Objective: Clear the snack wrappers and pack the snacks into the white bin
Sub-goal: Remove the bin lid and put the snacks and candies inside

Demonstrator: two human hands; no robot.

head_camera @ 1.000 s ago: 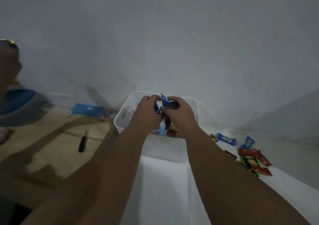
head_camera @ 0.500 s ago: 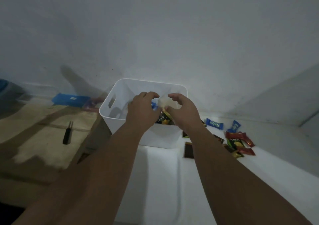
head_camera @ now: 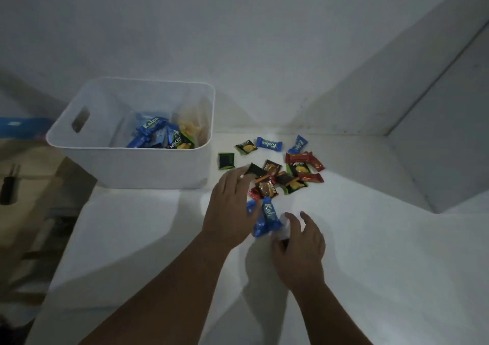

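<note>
1. White counter (head_camera: 370, 278) lies nearest me, under both my forearms.
2. My right hand (head_camera: 300, 241) hovers low over it, fingers loosely spread and a little bent, gripping nothing I can make out. Something pale and blurred sits by its fingertips.
3. Between my two hands a blue Kalpa packet (head_camera: 266, 217) stands tilted. I cannot tell whether either thumb touches it. A second blue packet (head_camera: 250, 207) peeks out beside my left hand.
4. My left hand (head_camera: 230, 207) is open, with its fingers stretched forward. The tips reach a black wrapper (head_camera: 255, 170) at the near edge of the snack pile (head_camera: 270, 185).
5. That pile lies loose on the counter: brown, green and black packets overlapping, with red packets (head_camera: 301, 157) on its far right side.
6. Just past it lie a dark green packet (head_camera: 226, 160), a small green packet (head_camera: 246, 146) and two more blue Kalpa packets (head_camera: 269, 143), each apart from the heap.
7. Left of the pile stands the white bin (head_camera: 132, 167), upright at the counter's back left, a handle slot in its left wall. Inside are blue packets (head_camera: 150, 127), a Nextar packet (head_camera: 180, 141) and a clear bag of yellow crisps (head_camera: 191, 125) against the right wall.
8. Off the counter's left edge, lower down, lies a black tool (head_camera: 9, 183).
9. Behind everything rises a pale wall (head_camera: 238, 27).
</note>
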